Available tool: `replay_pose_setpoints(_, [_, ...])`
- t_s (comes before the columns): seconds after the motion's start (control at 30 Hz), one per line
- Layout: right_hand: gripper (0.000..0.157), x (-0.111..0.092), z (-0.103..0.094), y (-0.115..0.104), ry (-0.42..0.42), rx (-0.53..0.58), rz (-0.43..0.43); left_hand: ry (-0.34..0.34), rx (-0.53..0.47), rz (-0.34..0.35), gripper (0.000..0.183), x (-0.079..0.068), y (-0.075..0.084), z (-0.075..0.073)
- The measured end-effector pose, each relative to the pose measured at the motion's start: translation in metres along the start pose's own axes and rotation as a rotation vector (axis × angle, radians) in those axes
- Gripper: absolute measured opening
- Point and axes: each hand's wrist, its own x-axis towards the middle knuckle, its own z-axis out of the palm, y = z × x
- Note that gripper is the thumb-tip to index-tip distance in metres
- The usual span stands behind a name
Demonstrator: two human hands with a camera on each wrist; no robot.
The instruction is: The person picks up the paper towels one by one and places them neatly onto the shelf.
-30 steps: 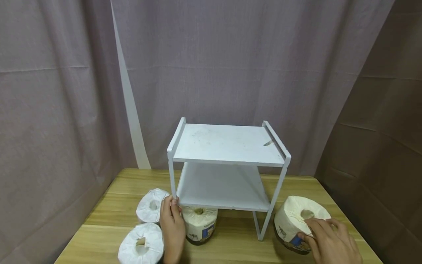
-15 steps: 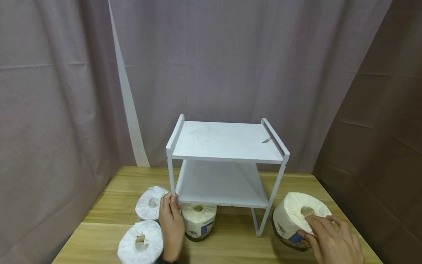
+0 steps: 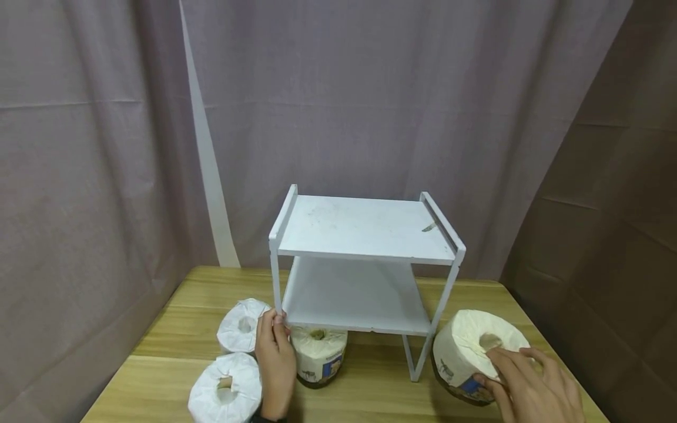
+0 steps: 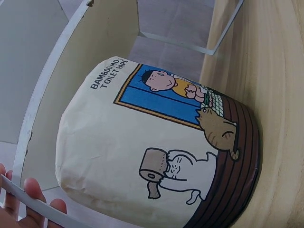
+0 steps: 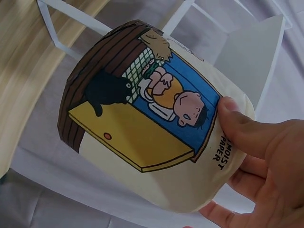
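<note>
A cream paper-wrapped toilet roll point(image 3: 449, 358) with a cartoon print is in my right hand point(image 3: 534, 382), right of the white two-tier rack point(image 3: 365, 229). The right thumb point(image 5: 242, 128) presses on its printed side while the fingers reach over its top by the core hole. My left hand point(image 3: 277, 358) grips the rack's front left leg, its fingers curled round the thin bar in the left wrist view. Just right of that hand, a matching toilet roll point(image 4: 128, 123) stands upright on the table, partly under the rack's lower shelf point(image 3: 354, 294).
Two white-wrapped toilet rolls stand left of my left hand, a rear roll point(image 3: 233, 326) and a front roll point(image 3: 206, 390). The wooden table point(image 3: 153, 352) ends at grey curtains point(image 3: 344, 106) behind. Under the rack's right side runs a leg frame point(image 3: 415, 364).
My right hand and its toilet roll have shifted slightly left, closer to the rack. My left hand keeps its grip on the rack leg.
</note>
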Motion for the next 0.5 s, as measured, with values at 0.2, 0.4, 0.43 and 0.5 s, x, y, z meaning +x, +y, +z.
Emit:
replay_pose_setpoints(0.2, [0.038, 0.0012, -0.0028, -0.0030, -0.002, -0.008, 0.003, -0.010, 0.004, -0.013, 0.020, -0.0005, -0.0015, 0.0013])
replay_pose_setpoints(0.4, [0.061, 0.0028, -0.0010, -0.0034, 0.126, 0.025, -0.064, -0.008, 0.015, -0.002, 0.019, -0.0009, -0.0024, 0.0006])
replay_pose_setpoints(0.43, [0.060, 0.0027, -0.0011, -0.0037, 0.124, 0.025, -0.064, -0.007, 0.015, -0.002, 0.019, -0.0006, -0.0024, 0.0004])
replay_pose_setpoints(0.5, [0.056, 0.0025, -0.0017, -0.0042, 0.105, 0.027, -0.054, -0.003, 0.013, 0.003, 0.019, -0.0002, -0.0026, 0.0002])
